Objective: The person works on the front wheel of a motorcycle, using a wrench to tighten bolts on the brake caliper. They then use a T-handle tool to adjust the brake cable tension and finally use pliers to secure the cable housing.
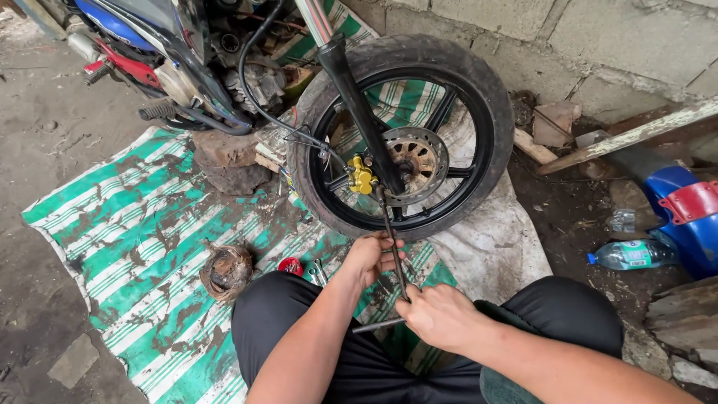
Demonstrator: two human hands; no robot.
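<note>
Two hands, left hand [372, 258] and right hand [441, 316], each closed around one long wrench [394, 251] at one wheel [402, 135].

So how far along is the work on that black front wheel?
Done: nothing visibly removed; the black spoked motorcycle wheel sits in its fork, gold brake caliper beside the disc. In hand: left hand steadies a long metal rod tool reaching the hub; right hand grips its crossbar. Left: everything else.

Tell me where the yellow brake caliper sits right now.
In the head view, the yellow brake caliper sits inside the front wheel, left of the brake disc and beside the fork leg.
</note>
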